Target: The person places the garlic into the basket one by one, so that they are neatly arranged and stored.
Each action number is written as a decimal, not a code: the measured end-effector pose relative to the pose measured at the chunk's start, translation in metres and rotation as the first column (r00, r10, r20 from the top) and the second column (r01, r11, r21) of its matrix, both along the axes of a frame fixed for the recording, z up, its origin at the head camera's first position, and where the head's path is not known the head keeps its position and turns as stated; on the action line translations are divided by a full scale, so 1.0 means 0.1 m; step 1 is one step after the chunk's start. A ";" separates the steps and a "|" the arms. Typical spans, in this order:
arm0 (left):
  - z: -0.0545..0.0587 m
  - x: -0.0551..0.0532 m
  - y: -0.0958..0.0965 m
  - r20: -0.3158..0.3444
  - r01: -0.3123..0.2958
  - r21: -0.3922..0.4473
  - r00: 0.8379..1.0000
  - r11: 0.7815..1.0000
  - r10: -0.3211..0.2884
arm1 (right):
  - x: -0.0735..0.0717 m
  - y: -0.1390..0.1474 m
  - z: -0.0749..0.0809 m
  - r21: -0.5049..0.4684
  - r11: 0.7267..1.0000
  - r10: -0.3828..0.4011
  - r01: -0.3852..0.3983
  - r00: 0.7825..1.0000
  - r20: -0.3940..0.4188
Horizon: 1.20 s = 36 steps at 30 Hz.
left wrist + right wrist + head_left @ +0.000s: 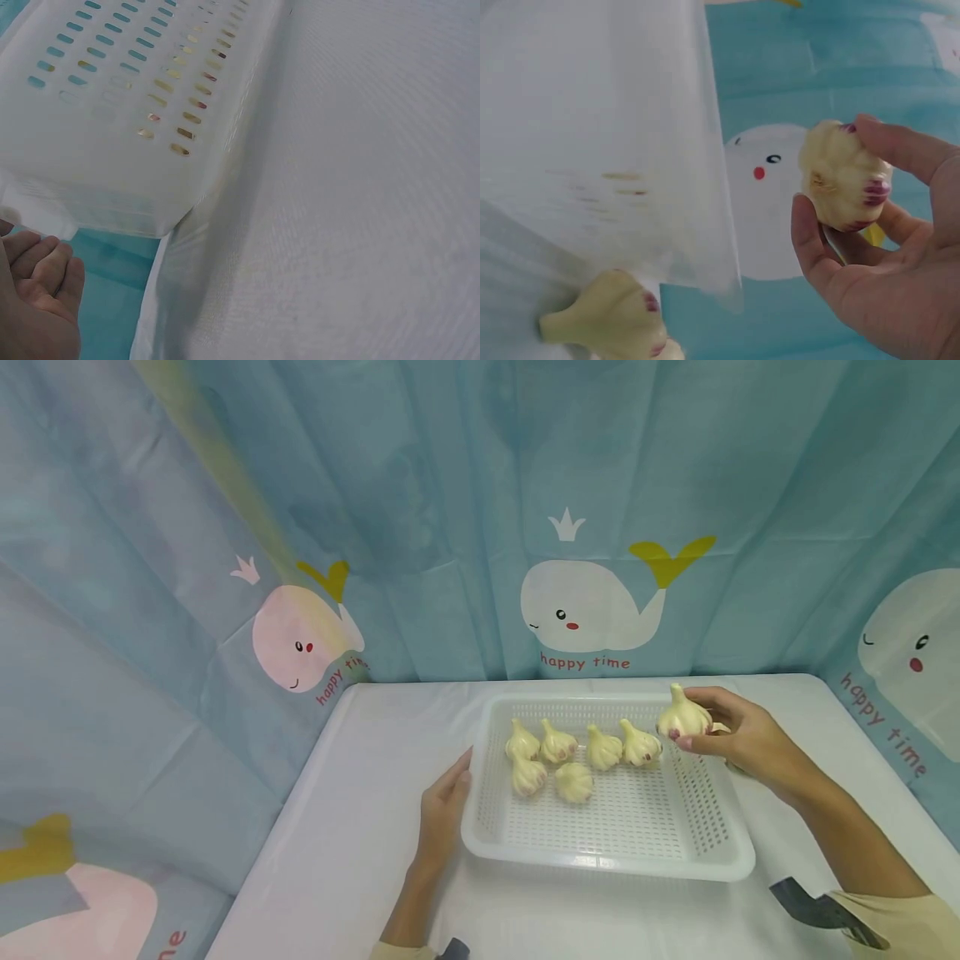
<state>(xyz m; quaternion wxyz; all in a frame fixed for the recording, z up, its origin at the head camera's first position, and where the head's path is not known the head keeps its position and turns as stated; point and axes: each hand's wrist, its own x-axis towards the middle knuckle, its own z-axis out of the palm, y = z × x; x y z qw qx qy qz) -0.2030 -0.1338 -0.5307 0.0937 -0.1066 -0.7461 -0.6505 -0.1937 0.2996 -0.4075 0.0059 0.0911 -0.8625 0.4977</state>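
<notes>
Your right hand (738,739) holds a garlic bulb (682,717) over the white basket (611,856).

Your right grip pinches the bulb between thumb and fingertips, above the basket's far right corner. Six more garlic bulbs (573,781) lie inside toward the far side. Your left hand (444,806) rests with straight, relaxed fingers against the basket's left wall, grasping nothing. The basket sits on the white table (352,827), with a whale-print curtain (585,602) behind.

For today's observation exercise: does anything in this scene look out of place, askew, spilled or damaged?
Nothing stands out. The white basket sits flat on the table with six garlic bulbs inside, none spilled. The right hand holds a seventh garlic bulb over the basket's right rim; the left hand rests against its left side.
</notes>
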 end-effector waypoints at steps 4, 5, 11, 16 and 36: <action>0.00 0.00 0.00 0.011 -0.004 -0.006 1.000 1.000 0.004 | -0.05 -0.07 0.08 -0.054 0.998 0.038 -0.038 0.999 -0.011; 0.00 0.00 0.00 0.015 -0.006 -0.006 1.000 1.000 0.006 | -0.06 -0.08 0.09 -0.071 0.996 0.048 -0.048 0.999 -0.011; 0.02 0.01 0.01 0.024 -0.017 -0.001 1.000 1.000 0.017 | -0.12 -0.16 0.21 -0.055 0.998 0.041 -0.039 0.999 0.029; 0.00 0.00 0.01 0.027 -0.020 0.007 0.999 1.000 0.020 | -0.21 -0.21 0.27 -0.037 0.999 0.008 -0.005 0.995 0.096; 0.00 0.00 0.01 0.021 -0.020 0.011 1.000 1.000 0.020 | -0.65 -0.46 0.18 0.026 0.990 0.127 -0.137 0.966 0.225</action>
